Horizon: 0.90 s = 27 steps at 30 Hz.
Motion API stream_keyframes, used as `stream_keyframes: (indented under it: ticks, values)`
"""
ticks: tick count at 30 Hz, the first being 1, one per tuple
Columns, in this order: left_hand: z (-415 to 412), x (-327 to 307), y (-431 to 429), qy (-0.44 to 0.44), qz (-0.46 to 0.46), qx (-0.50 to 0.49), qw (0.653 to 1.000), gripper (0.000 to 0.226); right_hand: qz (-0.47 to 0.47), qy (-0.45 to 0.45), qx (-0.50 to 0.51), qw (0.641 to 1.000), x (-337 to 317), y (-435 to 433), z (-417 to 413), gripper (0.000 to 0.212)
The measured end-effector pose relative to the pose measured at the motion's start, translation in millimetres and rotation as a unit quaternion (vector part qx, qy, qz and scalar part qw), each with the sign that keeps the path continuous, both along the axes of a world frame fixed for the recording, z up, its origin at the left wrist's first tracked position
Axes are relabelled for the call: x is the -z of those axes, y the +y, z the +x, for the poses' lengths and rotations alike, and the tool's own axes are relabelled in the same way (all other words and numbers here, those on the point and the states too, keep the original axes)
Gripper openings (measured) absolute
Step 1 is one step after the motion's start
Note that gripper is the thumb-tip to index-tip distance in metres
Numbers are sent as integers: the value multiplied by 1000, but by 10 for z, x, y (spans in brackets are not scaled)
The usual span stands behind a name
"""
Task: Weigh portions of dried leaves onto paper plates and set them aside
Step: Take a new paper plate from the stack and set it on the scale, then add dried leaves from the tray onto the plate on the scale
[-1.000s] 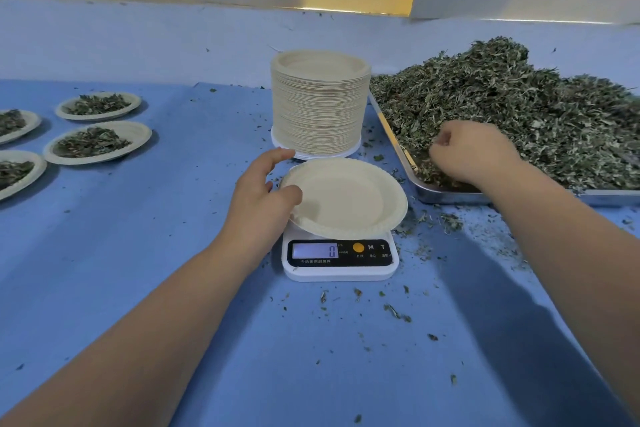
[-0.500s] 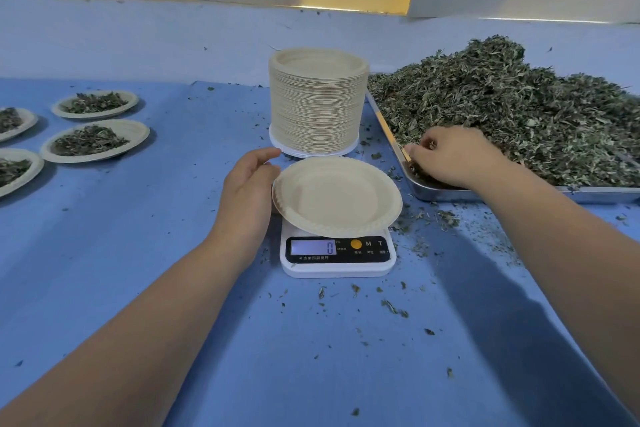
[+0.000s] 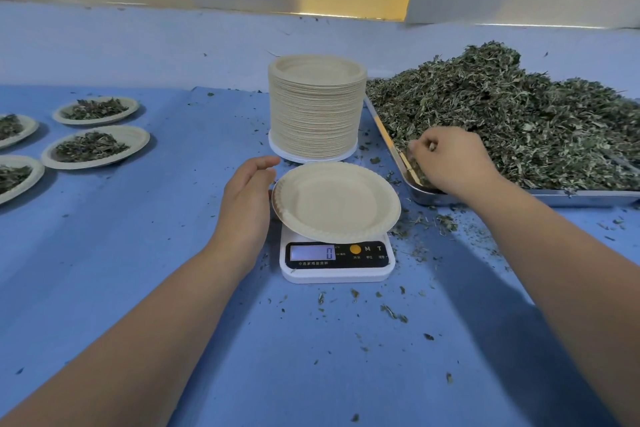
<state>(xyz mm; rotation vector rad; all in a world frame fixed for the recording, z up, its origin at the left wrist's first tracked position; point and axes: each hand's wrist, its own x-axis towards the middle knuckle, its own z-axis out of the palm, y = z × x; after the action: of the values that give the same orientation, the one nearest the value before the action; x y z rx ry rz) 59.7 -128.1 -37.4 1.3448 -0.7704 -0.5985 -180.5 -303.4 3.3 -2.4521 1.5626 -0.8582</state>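
An empty paper plate (image 3: 336,201) sat on the scale (image 3: 337,260), the left hand (image 3: 247,205) loosely spread at its left rim, while just to its right the right hand (image 3: 450,160) curled into the tray's (image 3: 588,198) dried leaves (image 3: 519,122), seemingly pinching some.

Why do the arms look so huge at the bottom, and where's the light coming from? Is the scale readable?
Head view: the wide-angle lens stretches the forearms toward the lower corners. Head view: soft dark shadows on the blue table under both forearms suggest overhead light. Head view: the white digital scale's display reads 0, sharp, without glare. The heap of dried green leaves keeps its detail.
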Motion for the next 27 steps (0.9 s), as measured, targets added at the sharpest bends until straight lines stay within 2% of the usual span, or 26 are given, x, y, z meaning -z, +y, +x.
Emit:
stream_keyframes:
  ticks: [4, 7, 11, 16, 19, 23, 25, 27]
  values:
    - [-2, -3, -7, -5, 6, 0, 1000, 28, -1, 44, 3, 999, 35, 2, 35, 34]
    - [5, 4, -18, -6, 6, 0, 1000, 28, -51, -26, 27, 998, 23, -4, 39, 36]
    - [-5, -10, -8, -14, 16, -2, 1000, 29, 5, 30, 25, 999, 19, -30, 32, 35]
    - [-26, -25, 8, -20, 22, 0, 1000, 29, -53, -63, 36, 996, -196, 30, 88, 38]
    - [-44, -41, 10, -20, 20, 2, 1000, 27, -67, -129, -19, 989, -404, 213, 288, 36]
    - [-46, -40, 19, -22, 23, 8, 999, 27, -25, -205, -149, 967, -510, 612, 651, 22]
    - [-43, -36, 20, -26, 23, 12, 999, 27, -10, -175, -202, 964, -455, 773, 809, 20]
    - [-39, -33, 22, -25, 20, 16, 999, 27, 28, -98, -237, 966, -358, 855, 910, 14]
